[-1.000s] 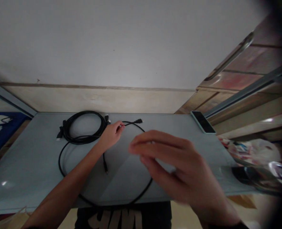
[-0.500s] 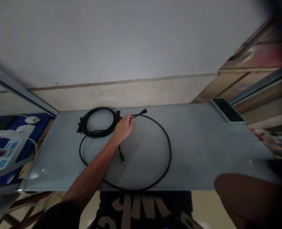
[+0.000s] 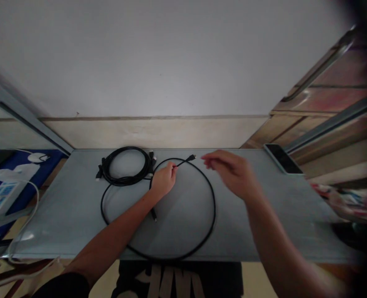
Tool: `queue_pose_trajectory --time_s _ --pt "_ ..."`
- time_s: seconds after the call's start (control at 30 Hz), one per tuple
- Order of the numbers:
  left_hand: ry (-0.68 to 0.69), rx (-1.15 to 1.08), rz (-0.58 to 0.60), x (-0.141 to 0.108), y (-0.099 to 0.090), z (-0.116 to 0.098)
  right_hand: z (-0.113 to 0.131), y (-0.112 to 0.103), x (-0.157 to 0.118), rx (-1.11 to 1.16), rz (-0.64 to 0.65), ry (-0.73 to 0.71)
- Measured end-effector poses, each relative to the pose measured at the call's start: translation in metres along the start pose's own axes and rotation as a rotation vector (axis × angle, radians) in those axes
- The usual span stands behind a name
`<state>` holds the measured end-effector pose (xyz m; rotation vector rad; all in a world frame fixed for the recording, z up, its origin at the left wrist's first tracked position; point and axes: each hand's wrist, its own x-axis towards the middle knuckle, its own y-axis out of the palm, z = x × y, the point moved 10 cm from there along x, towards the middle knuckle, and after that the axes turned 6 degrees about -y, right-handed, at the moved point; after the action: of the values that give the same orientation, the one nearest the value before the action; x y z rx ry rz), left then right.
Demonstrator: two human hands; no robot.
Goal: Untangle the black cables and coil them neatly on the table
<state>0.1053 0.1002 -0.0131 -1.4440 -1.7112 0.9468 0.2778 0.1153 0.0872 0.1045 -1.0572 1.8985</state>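
Observation:
My left hand (image 3: pixel 164 181) pinches a black cable (image 3: pixel 215 203) just behind one of its plugs (image 3: pixel 191 158), which points up and to the right. The plug looks like HDMI. The cable lies in a wide loose loop on the grey tabletop, and its other plug (image 3: pixel 153 214) rests below my left hand. My right hand (image 3: pixel 230 169) hovers to the right of the held plug, fingers loosely bent and apart, holding nothing. Left of my left hand lies a coiled bundle of black cable (image 3: pixel 124 181) with plugs at both sides.
A phone (image 3: pixel 283 159) lies at the back right of the grey table (image 3: pixel 242 231). A wall (image 3: pixel 158 132) runs behind the table. On the left, a white power strip (image 3: pixel 6 194) and white cords sit on a blue surface (image 3: pixel 54 159).
My right hand has come in from the lower right toward the held plug. My left hand keeps its pinch on the cable and has shifted slightly. The view has moved a little.

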Motion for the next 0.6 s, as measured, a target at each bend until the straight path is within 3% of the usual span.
queue_pose_trajectory --time_s 0.07,0.13,0.2,0.27,0.33,0.43,0.53,0.6 --pt "0.020 -0.108 -0.023 0.002 -0.005 -0.002 -0.039 0.020 0.001 -0.231 0.012 0.146" --pt "0.037 -0.216 -0.054 0.006 -0.014 -0.002 -0.072 0.051 -0.001 -0.428 0.113 0.235" --pt "0.035 -0.296 -0.081 0.011 -0.026 0.001 -0.091 0.071 -0.004 -0.509 0.161 0.248" --pt "0.013 -0.367 -0.104 0.016 -0.040 0.007 -0.104 0.079 -0.007 -0.503 0.214 0.254" --pt "-0.038 -0.473 -0.112 0.020 -0.055 0.016 -0.118 0.067 -0.012 -0.513 0.233 0.290" --pt "-0.174 -0.743 -0.051 0.022 -0.066 0.033 -0.142 0.022 -0.023 -0.596 0.144 0.384" --pt "-0.279 -0.933 0.086 0.017 -0.054 0.040 -0.166 -0.020 -0.041 -0.624 0.040 0.494" --pt "-0.306 -0.872 0.171 0.010 -0.035 0.037 -0.174 -0.036 -0.055 -0.630 0.008 0.538"
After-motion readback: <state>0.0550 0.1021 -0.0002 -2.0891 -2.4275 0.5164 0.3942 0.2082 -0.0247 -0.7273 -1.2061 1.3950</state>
